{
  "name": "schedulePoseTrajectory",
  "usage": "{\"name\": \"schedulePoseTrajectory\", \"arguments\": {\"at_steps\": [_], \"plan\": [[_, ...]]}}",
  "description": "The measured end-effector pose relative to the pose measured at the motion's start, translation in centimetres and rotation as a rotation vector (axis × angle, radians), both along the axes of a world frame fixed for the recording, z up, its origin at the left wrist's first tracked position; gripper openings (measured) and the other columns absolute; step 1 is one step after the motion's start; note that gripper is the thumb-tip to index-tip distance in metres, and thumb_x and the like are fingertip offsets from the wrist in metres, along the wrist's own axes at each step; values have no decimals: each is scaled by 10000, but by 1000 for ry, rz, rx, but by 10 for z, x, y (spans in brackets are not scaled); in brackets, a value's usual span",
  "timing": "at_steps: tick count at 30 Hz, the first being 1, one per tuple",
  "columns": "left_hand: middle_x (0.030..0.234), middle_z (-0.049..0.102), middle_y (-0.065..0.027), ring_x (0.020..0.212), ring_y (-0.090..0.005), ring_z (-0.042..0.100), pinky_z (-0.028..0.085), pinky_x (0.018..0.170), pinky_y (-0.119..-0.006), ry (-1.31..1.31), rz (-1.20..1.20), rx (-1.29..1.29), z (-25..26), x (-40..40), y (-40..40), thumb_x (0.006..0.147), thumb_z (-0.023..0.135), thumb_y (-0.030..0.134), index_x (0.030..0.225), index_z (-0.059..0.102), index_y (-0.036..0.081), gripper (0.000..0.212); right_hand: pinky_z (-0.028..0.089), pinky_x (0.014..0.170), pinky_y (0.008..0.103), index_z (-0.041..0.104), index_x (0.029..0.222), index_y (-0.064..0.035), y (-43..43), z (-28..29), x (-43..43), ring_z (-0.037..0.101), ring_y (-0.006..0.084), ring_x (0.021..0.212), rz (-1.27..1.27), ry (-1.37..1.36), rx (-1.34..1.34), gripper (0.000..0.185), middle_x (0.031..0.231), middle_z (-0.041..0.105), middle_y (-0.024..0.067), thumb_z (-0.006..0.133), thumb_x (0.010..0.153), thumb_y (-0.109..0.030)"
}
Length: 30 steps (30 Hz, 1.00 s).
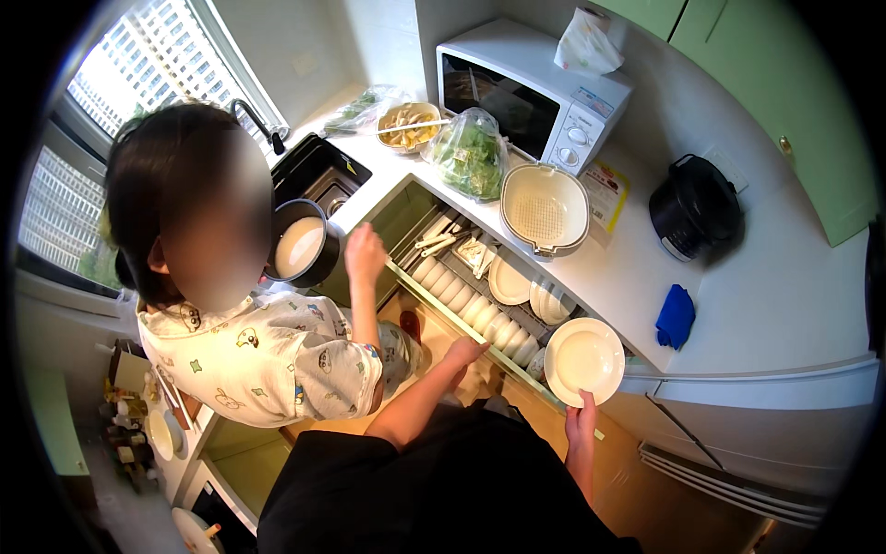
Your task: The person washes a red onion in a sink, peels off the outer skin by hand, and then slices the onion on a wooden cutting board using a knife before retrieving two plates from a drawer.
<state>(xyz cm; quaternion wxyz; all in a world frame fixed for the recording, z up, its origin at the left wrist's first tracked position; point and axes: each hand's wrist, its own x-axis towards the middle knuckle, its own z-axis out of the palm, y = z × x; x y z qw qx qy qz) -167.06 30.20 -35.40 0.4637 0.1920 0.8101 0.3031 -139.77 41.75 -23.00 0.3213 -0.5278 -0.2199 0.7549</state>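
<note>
My right hand grips the rim of a round white plate, tilted above the right end of an open dish drawer. At the drawer's green front edge rests my left hand, its fingers at the top of the edge; whether they curl around it is not plain. Inside the drawer stand a row of white bowls, more plates lying in the rack, and light-handled utensils at the left end. Part of the drawer's right end is hidden behind the held plate.
Close on the left, another person has a dark pot of whitish liquid near the sink. Along the counter are bagged leafy greens, a food bowl, a cream basket, a microwave, a black cooker and a blue cloth.
</note>
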Motion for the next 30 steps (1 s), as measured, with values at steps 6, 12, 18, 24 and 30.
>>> {"name": "schedulePoseTrajectory", "arguments": {"at_steps": [6,12,18,24,30], "plan": [[649,611,-107,594,-195,583,467,598,-332,3,-46,-75,14,5,5,741,671,482,691,631,21,465,421,482,195,524,1083,-65,-1,-1,6,595,99,703,-46,5,23,334,903,622,10,620,771,-139],[752,629,-111,691,-204,595,467,655,-346,39,50,53,-19,11,3,753,664,473,777,630,24,451,414,508,224,490,1132,-61,-5,-4,16,593,126,769,-47,8,5,370,973,603,33,595,785,-136],[765,627,-98,702,-202,590,464,661,-344,14,22,72,-28,10,3,769,653,458,804,628,30,430,403,531,224,486,1136,-58,-7,-9,35,573,118,746,-120,-9,30,375,955,600,26,593,786,-143],[779,625,-85,714,-201,585,462,667,-343,-14,52,33,-33,10,-10,784,641,442,830,626,37,409,400,528,211,473,1156,-81,-18,-7,59,564,97,741,-196,-68,0,398,936,601,4,596,783,-147],[793,623,-72,725,-200,581,459,673,-341,-48,46,5,-36,21,-9,799,629,427,857,624,43,388,407,489,180,524,1067,-97,-32,4,84,570,71,686,-291,-63,-69,325,894,617,-33,631,767,-158]]}}
